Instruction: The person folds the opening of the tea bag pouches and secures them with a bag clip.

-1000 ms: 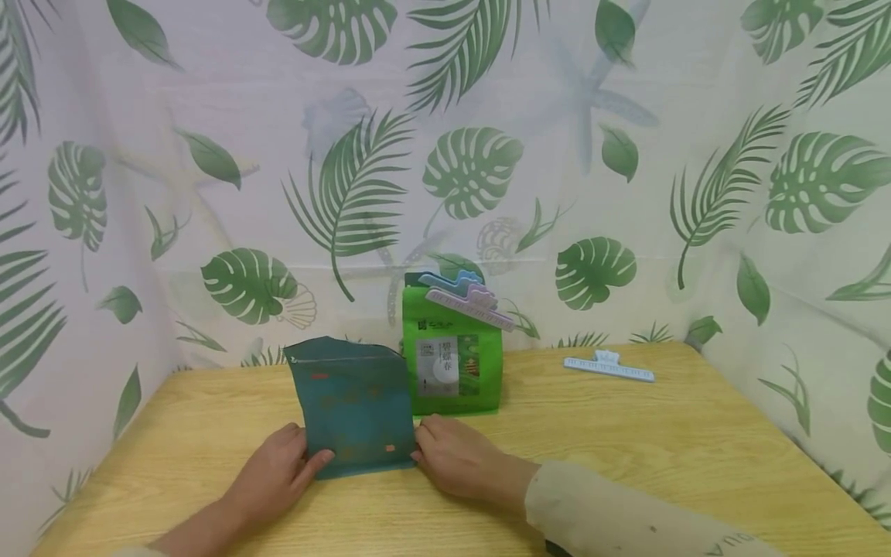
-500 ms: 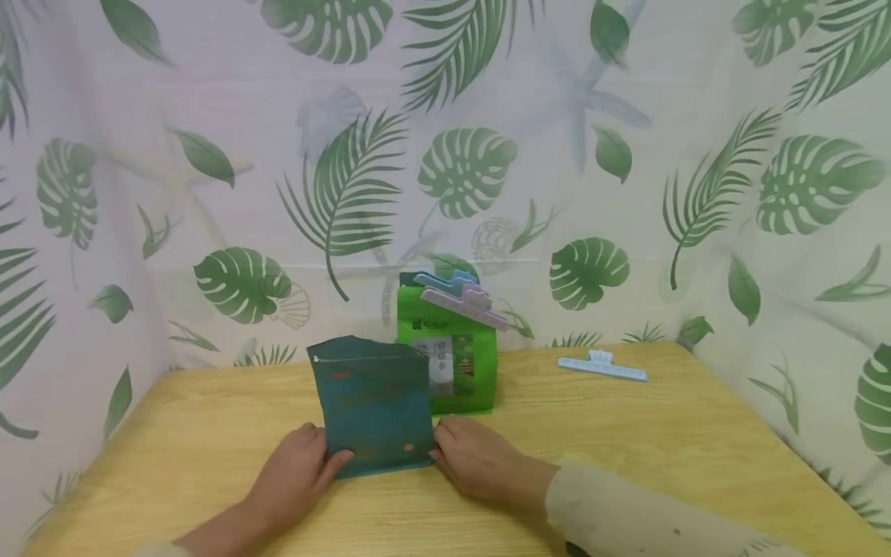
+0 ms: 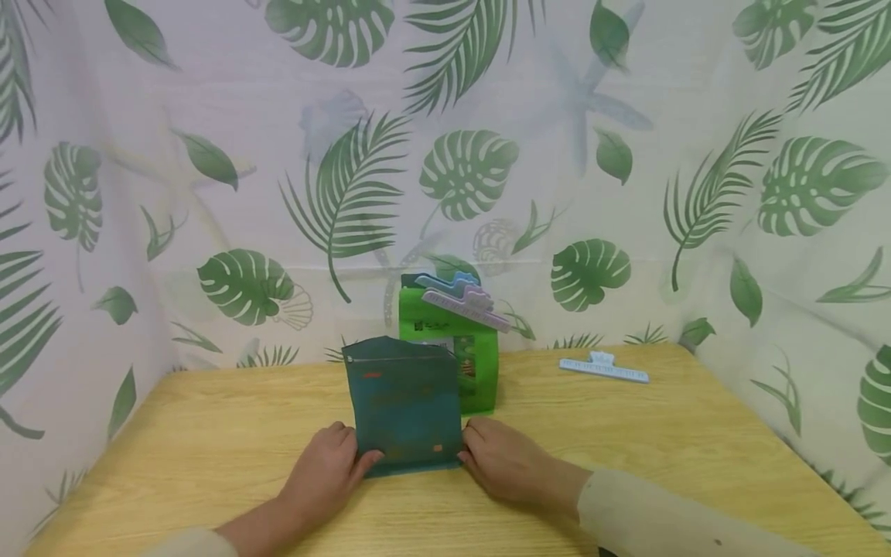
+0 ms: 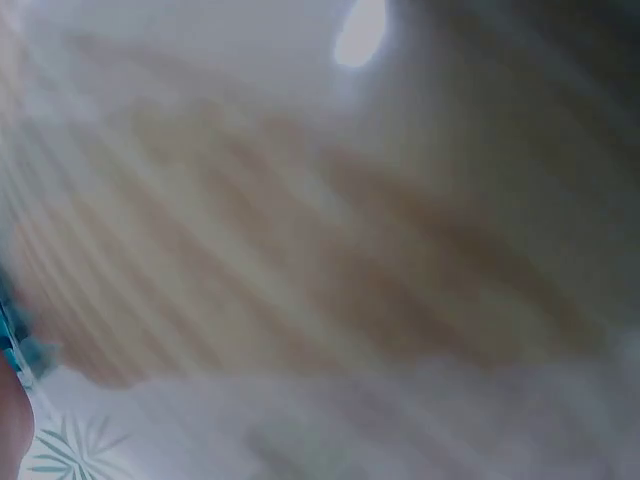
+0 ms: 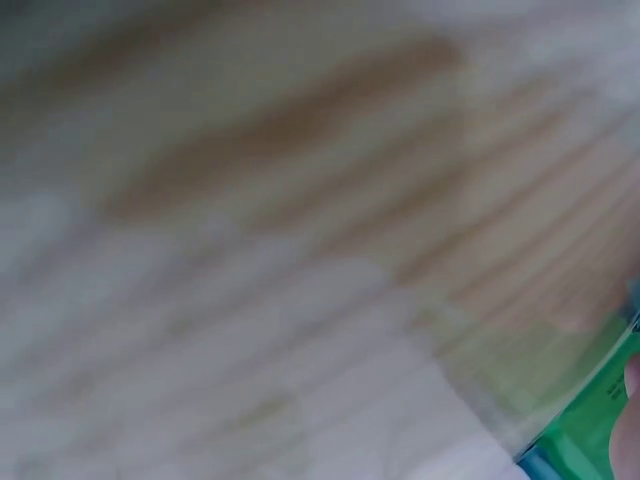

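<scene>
A dark teal pouch (image 3: 407,410) stands upright on the wooden table, its top edge peaked and loose. My left hand (image 3: 326,470) grips its lower left side, thumb across the front and the other fingers partly hidden behind. At the lower right side, my right hand (image 3: 506,464) pinches the edge. Behind the pouch and partly covered by it stands a bright green tea bag (image 3: 483,356). A blue clip (image 3: 445,285) and a pink clip (image 3: 468,305) lie slanted across its top. Both wrist views are mostly blurred, with a sliver of teal pouch (image 4: 12,340) at the left wrist's edge.
A light blue ruler-shaped clip (image 3: 604,369) lies on the table (image 3: 209,433) toward the back right. Leaf-patterned cloth (image 3: 278,201) rises close behind the table and along both sides.
Both hands have moved the teal pouch to the right along the table, so it now covers more of the green tea bag. The clips and green tea bag stay put.
</scene>
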